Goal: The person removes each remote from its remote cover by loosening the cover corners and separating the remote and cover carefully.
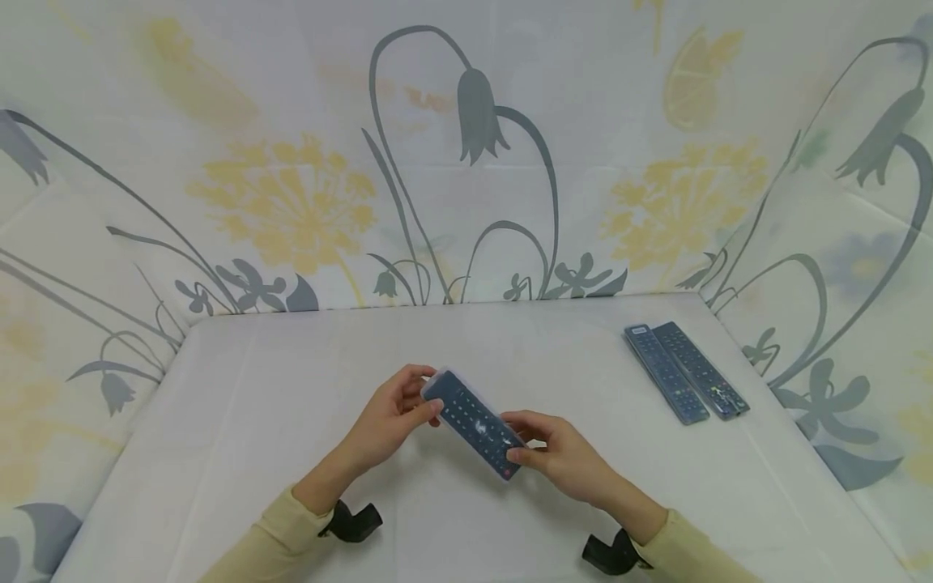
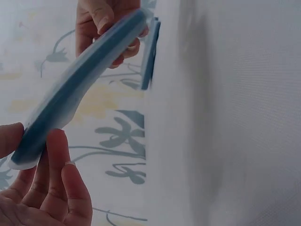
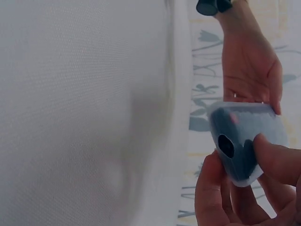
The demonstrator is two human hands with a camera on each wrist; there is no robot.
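Observation:
A dark blue remote control in a translucent cover is held up between both hands, its button side facing the head camera. My left hand pinches its upper left end, thumb on the face and fingers behind. At the lower right end, my right hand grips it with the thumb near the buttons. In the left wrist view the remote control is seen edge-on, over the table. The right wrist view shows the end of the remote control, with a dark oval opening in the cover.
Two more dark blue remote controls, one beside the other, lie at the right of the white table. Floral-printed cloth stands around the back and sides. A black device is strapped at each wrist.

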